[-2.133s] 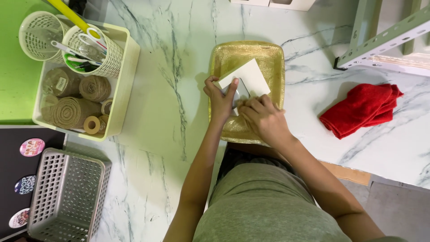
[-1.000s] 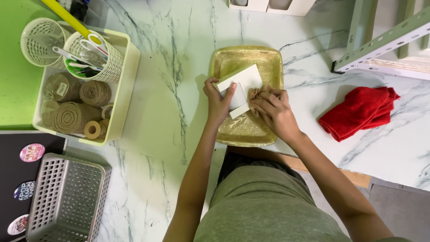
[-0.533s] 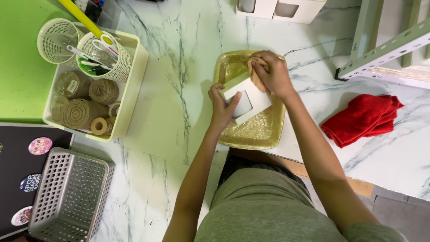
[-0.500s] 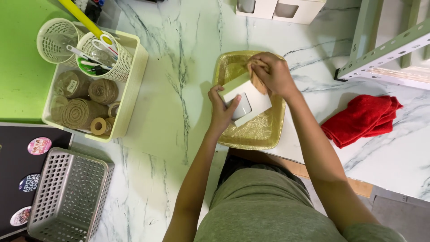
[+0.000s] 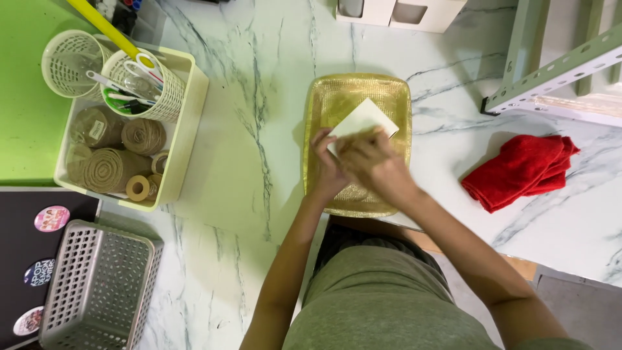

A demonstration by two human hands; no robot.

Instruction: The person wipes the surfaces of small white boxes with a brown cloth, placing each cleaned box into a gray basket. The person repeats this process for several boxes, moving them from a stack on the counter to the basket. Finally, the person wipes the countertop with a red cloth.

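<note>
Here your left hand and right hand meet over a white card on the gold tray, which lies near the tabletop's front edge. The left fingers close on the card's near-left edge; the right hand is blurred, so its grip cannot be told. To handle the card well, pinch by the edges, keep it flat and inside the tray's rim. A red cloth lies to the right, a bin of twine rolls to the left.
</note>
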